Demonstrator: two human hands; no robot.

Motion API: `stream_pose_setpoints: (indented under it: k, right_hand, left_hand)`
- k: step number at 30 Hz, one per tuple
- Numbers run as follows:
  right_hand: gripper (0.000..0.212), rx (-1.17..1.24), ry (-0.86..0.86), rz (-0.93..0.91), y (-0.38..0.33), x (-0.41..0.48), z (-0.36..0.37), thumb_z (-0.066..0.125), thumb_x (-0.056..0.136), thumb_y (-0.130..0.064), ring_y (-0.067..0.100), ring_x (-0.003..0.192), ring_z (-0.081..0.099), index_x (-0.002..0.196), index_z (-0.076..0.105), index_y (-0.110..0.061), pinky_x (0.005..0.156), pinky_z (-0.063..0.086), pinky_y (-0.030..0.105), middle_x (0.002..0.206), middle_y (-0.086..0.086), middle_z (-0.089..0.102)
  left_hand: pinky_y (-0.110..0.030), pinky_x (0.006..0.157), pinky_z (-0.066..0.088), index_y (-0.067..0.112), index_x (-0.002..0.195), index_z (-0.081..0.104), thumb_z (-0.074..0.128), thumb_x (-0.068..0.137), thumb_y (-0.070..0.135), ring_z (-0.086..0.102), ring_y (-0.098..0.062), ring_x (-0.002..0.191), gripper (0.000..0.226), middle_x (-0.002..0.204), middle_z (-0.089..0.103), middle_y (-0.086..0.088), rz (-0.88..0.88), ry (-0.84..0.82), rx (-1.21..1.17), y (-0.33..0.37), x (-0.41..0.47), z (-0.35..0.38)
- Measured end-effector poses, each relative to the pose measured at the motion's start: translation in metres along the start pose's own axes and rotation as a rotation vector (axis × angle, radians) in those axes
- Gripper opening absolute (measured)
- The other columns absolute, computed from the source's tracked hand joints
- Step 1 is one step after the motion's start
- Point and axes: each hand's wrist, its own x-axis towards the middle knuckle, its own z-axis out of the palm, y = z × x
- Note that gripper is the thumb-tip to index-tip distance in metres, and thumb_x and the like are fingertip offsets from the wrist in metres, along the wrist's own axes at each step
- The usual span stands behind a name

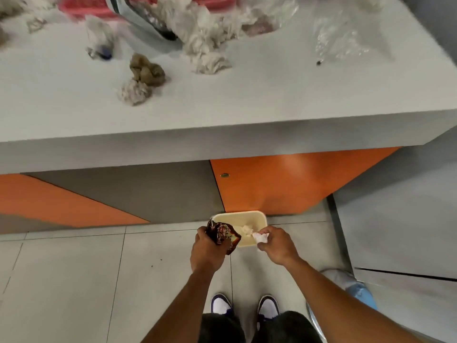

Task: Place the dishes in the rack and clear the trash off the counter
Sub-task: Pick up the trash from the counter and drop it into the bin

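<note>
Cream bin (pixel 238 215) sits on the floor (pixel 74 280), against the orange cabinet (pixel 284 184). I see the left hand (pixel 206 248) clamped round a brown wrapper (pixel 222 235) over the bin's near-left corner. The right hand (pixel 275 243) pinches a white tissue (pixel 260 237) over its right rim. More trash on the worktop (pixel 247 100): brown wad (pixel 147 70) touching a tissue ball (pixel 134 91), tissue heap (pixel 210 53), plastic bag (pixel 343 38). Red rack (pixel 84 7) at back, blurred.

Orange-and-grey cabinet (pixel 284 184), cream bin (pixel 249 220)
</note>
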Motion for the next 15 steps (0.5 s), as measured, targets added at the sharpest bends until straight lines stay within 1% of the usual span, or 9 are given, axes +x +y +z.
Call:
stream_pose_setpoints:
  k: [2, 4, 7, 10, 12, 15]
  right_hand:
    - [0.039, -0.056, -0.014, 0.0, 0.016, 0.029, 0.021, 0.083, 0.084, -0.025, 0.026, 0.107, 0.067, 0.121, 0.069, -0.023, 0.079, 0.046, 0.024, 0.122, 0.005, 0.072]
    - [0.04, -0.075, -0.002, 0.008, 0.029, 0.06, 0.037, 0.08, 0.087, -0.027, 0.027, 0.11, 0.067, 0.124, 0.068, -0.023, 0.083, 0.046, 0.026, 0.122, 0.005, 0.073]
    - [0.041, -0.089, 0.003, 0.031, 0.045, 0.098, 0.058, 0.078, 0.09, -0.023, 0.027, 0.111, 0.067, 0.129, 0.067, -0.021, 0.088, 0.048, 0.026, 0.121, 0.008, 0.074]
    - [0.041, -0.092, 0.021, 0.047, 0.057, 0.131, 0.076, 0.076, 0.09, -0.018, 0.028, 0.109, 0.068, 0.13, 0.068, -0.02, 0.086, 0.05, 0.026, 0.12, 0.009, 0.074]
    - [0.042, -0.104, 0.039, 0.05, 0.062, 0.15, 0.085, 0.076, 0.09, -0.017, 0.029, 0.112, 0.067, 0.131, 0.067, -0.021, 0.088, 0.05, 0.027, 0.125, 0.01, 0.071]
    - [0.052, -0.159, 0.019, 0.022, 0.066, 0.169, 0.094, 0.073, 0.09, -0.016, 0.03, 0.122, 0.063, 0.14, 0.06, -0.023, 0.099, 0.05, 0.032, 0.136, 0.008, 0.066]
  left_hand:
    - [-0.043, 0.093, 0.052, 0.014, 0.13, 0.044, 0.078, 0.078, 0.048, 0.061, -0.031, 0.115, 0.071, 0.128, 0.061, -0.006, -0.043, -0.006, 0.002, -0.013, 0.031, 0.026]
    - [-0.043, 0.094, 0.05, 0.011, 0.13, 0.044, 0.078, 0.078, 0.049, 0.06, -0.033, 0.117, 0.073, 0.128, 0.06, -0.009, -0.095, -0.018, -0.01, -0.025, 0.061, 0.051]
    - [-0.044, 0.097, 0.051, 0.009, 0.129, 0.043, 0.078, 0.078, 0.048, 0.06, -0.034, 0.118, 0.072, 0.129, 0.061, -0.011, -0.159, -0.032, 0.012, -0.042, 0.098, 0.08]
    - [-0.043, 0.097, 0.05, 0.009, 0.13, 0.042, 0.077, 0.079, 0.047, 0.06, -0.035, 0.118, 0.072, 0.129, 0.06, -0.013, -0.175, -0.031, 0.055, -0.056, 0.127, 0.104]
    - [-0.042, 0.099, 0.049, 0.008, 0.13, 0.042, 0.075, 0.08, 0.047, 0.059, -0.035, 0.119, 0.071, 0.131, 0.059, -0.014, -0.173, -0.041, 0.076, -0.063, 0.144, 0.118]
    - [-0.04, 0.099, 0.049, 0.008, 0.133, 0.042, 0.074, 0.081, 0.052, 0.06, -0.033, 0.119, 0.075, 0.13, 0.06, -0.013, -0.191, -0.087, 0.084, -0.07, 0.16, 0.13]
